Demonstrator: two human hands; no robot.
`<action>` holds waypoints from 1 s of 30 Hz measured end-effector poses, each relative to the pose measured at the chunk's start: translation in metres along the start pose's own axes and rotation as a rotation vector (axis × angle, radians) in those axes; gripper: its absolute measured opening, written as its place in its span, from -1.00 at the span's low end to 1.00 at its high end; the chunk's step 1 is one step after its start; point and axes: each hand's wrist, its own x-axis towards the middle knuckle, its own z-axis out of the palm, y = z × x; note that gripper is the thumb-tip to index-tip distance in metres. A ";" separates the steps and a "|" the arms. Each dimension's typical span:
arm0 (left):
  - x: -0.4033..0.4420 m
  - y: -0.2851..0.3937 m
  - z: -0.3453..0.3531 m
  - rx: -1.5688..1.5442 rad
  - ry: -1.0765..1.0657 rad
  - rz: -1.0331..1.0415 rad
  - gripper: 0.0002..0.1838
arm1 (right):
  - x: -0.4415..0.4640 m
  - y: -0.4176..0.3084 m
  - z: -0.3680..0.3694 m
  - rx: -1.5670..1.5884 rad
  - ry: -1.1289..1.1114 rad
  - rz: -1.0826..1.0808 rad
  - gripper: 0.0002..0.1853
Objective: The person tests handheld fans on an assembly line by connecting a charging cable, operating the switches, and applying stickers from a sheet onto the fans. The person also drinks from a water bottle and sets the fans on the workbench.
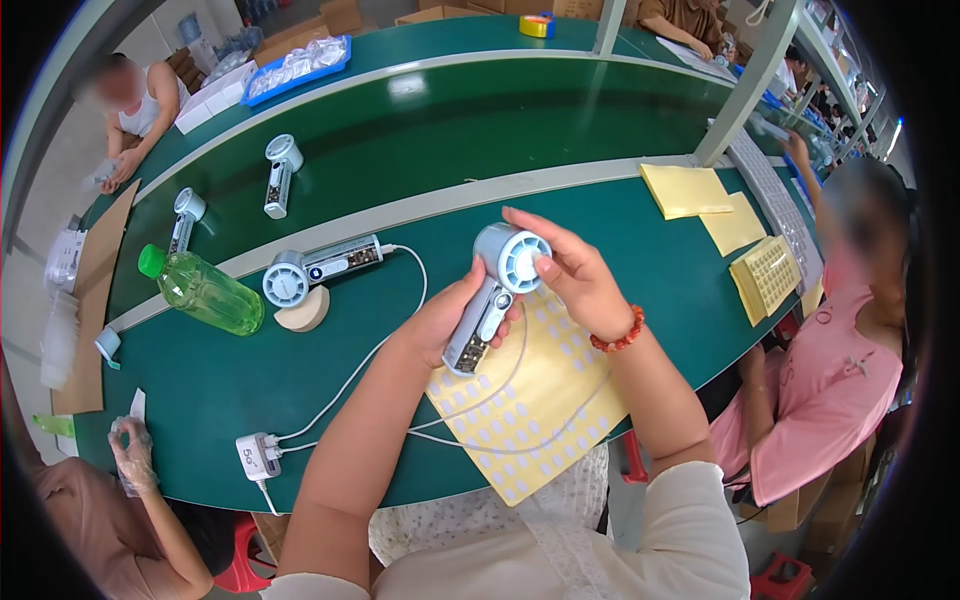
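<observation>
My left hand (447, 312) is wrapped round the handle of a light-blue handheld fan (492, 300), whose round head faces up. My right hand (583, 285) holds that fan's head, the thumb pressing at the middle of its front and the fingers behind it. A small white patch shows under the thumb; I cannot tell whether it is a sticker. Below both hands lies a yellow sheet (530, 440) with rows of small pale labels, crossed by white cables. To the left, a second handheld fan (287, 284) rests partly on a round cream-coloured block (304, 312), with a cable in its handle end.
A green bottle (212, 293) lies tilted at left. A white charger block (257, 456) with cables sits near the front edge. Two more fans (282, 175) lie on the green belt beyond the metal rail. Yellow sheets (766, 278) are stacked at right. Co-workers sit on both sides.
</observation>
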 end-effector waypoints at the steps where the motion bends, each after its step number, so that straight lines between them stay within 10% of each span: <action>1: 0.000 0.000 -0.001 -0.001 -0.007 0.000 -0.33 | 0.000 0.000 0.000 0.006 -0.013 0.003 -0.56; 22: 0.000 0.000 -0.001 -0.005 -0.078 0.008 -0.35 | 0.001 0.008 -0.006 0.192 -0.049 -0.022 -0.49; 30: 0.005 0.000 -0.001 -0.240 -0.013 0.264 -0.29 | -0.016 0.008 0.027 -0.580 0.417 -0.083 -0.61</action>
